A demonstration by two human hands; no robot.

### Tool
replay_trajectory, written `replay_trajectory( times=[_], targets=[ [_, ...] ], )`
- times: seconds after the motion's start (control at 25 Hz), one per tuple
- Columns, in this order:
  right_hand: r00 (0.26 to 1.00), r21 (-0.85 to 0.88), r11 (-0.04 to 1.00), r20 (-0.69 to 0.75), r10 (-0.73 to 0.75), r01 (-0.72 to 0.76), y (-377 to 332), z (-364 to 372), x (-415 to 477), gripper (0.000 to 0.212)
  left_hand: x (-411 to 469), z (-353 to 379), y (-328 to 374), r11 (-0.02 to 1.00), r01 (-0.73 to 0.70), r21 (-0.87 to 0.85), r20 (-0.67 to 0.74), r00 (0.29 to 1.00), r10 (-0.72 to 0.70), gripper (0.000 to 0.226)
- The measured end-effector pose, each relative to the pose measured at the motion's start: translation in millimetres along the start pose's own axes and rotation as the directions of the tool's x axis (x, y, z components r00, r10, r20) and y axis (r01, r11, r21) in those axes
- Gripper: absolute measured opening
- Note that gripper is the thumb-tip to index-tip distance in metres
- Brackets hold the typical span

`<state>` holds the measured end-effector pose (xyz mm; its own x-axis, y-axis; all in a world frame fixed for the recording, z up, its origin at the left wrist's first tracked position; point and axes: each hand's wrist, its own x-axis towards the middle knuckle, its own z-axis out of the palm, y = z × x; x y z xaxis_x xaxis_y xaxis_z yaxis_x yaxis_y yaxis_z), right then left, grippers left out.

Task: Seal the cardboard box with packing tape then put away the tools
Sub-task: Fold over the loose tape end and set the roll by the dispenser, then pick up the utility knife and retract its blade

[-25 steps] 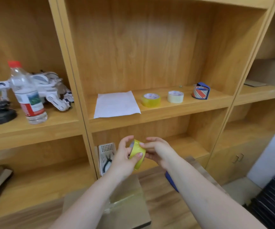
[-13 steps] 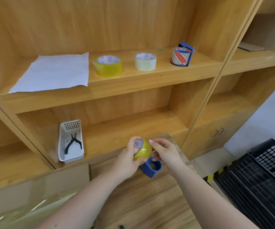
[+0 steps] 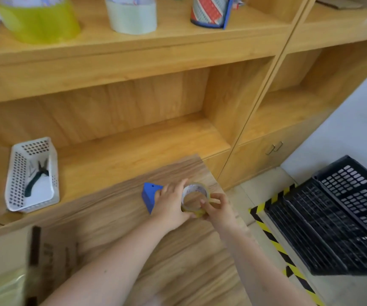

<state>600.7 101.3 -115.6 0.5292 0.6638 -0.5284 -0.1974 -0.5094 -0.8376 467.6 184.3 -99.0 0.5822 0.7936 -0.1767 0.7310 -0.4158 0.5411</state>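
Both hands hold a yellowish roll of packing tape (image 3: pixel 195 191) low over the wooden table (image 3: pixel 116 208). My left hand (image 3: pixel 169 206) grips the roll's left side. My right hand (image 3: pixel 219 208) pinches its lower right edge, one finger inside the core. A blue tape dispenser (image 3: pixel 149 195) lies on the table just left of my left hand, touching it or nearly so. The cardboard box (image 3: pixel 3 268), with shiny tape across its top, sits blurred at the bottom left.
A white perforated basket (image 3: pixel 17 195) holding pliers (image 3: pixel 35 178) rests on the lower shelf at left. On the upper shelf stand a yellow tape roll (image 3: pixel 39 21), a pale roll (image 3: pixel 131 17) and a striped roll (image 3: pixel 210 13). Black plastic crates (image 3: pixel 332 217) sit on the floor at right.
The view has tilted down and moved closer to the shelf. My hands with the roll have lowered toward the table, and the roll now faces up with its core showing.
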Motion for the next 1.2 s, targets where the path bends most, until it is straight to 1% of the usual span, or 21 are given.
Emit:
replay_trajectory(
  times=[0.04,0.12,0.24,0.28,0.36,0.48,0.56,0.64,0.72,0.8,0.88,0.92,1.0,1.04,1.12,1.2],
  targets=[
    [1.000,0.001,1.000,-0.010,0.006,-0.006,2.6,-0.5,8.5,0.041,10.1,5.9,-0.1,1.000,0.017,0.005,0.031,0.999,-0.018,0.101],
    [0.999,-0.021,1.000,-0.050,0.007,-0.008,5.1,0.5,25.8,0.039,28.9,16.1,0.2,0.999,0.034,0.007,0.049,0.998,-0.034,0.101],
    [0.995,-0.241,0.970,-0.088,-0.054,0.032,10.3,2.9,49.9,0.043,51.1,30.2,-0.4,0.994,0.030,0.104,-0.004,1.000,-0.030,0.094],
    [0.994,-0.267,0.963,-0.094,-0.061,0.034,12.4,5.1,54.6,0.043,57.1,35.0,-0.4,0.988,0.034,0.148,-0.011,0.999,-0.032,0.092],
    [0.993,-0.243,0.969,-0.098,-0.063,0.037,14.7,9.1,58.4,0.047,67.9,44.9,-1.5,0.978,0.059,0.202,-0.010,0.998,-0.058,0.090],
    [0.991,-0.264,0.963,-0.100,-0.088,0.059,17.5,10.0,59.9,0.057,75.8,56.3,-4.0,0.977,0.088,0.194,-0.021,0.996,-0.086,0.088],
    [0.991,-0.282,0.956,-0.080,-0.111,0.084,20.0,8.9,58.8,0.062,75.2,58.8,-6.5,0.982,0.066,0.179,-0.038,0.997,-0.060,0.091],
    [0.994,-0.282,0.956,-0.045,-0.100,0.083,22.0,6.1,56.0,0.065,70.1,55.7,-7.7,0.984,0.043,0.172,-0.027,0.999,-0.038,0.094],
    [0.995,-0.269,0.959,-0.032,-0.097,0.085,18.2,3.0,48.8,0.064,60.6,46.8,-7.2,0.986,0.043,0.158,-0.042,0.998,-0.037,0.090],
    [0.991,-0.246,0.963,-0.046,-0.123,0.108,11.1,0.4,37.8,0.057,47.1,33.5,-7.9,0.992,0.062,0.106,-0.077,0.996,-0.054,0.083],
    [0.988,-0.210,0.968,-0.034,-0.150,0.140,5.4,-0.2,23.5,0.046,27.7,19.9,-11.7,0.998,0.069,0.003,-0.102,0.992,-0.068,0.075],
    [0.987,-0.190,0.970,-0.010,-0.159,0.154,3.6,1.0,13.2,0.041,13.6,14.1,-15.5,0.994,0.068,-0.089,-0.106,0.991,-0.077,0.070],
    [0.983,-0.171,0.969,0.058,-0.173,0.180,4.6,6.8,-10.4,0.037,-20.8,6.2,-26.7,0.955,0.062,-0.290,-0.107,0.989,-0.097,0.062],
    [0.981,-0.175,0.966,0.085,-0.176,0.189,7.8,10.9,-23.0,0.035,-40.1,3.9,-33.7,0.933,0.057,-0.355,-0.113,0.988,-0.104,0.060],
    [0.973,-0.176,0.962,0.141,-0.184,0.208,20.0,23.4,-53.4,0.034,-83.7,3.1,-51.6,0.909,0.069,-0.411,-0.122,0.984,-0.130,0.056],
    [0.966,-0.188,0.959,0.185,-0.178,0.213,39.7,36.3,-82.3,0.034,-123.0,8.1,-72.4,0.893,0.115,-0.435,-0.107,0.978,-0.178,0.055]
  ],
)
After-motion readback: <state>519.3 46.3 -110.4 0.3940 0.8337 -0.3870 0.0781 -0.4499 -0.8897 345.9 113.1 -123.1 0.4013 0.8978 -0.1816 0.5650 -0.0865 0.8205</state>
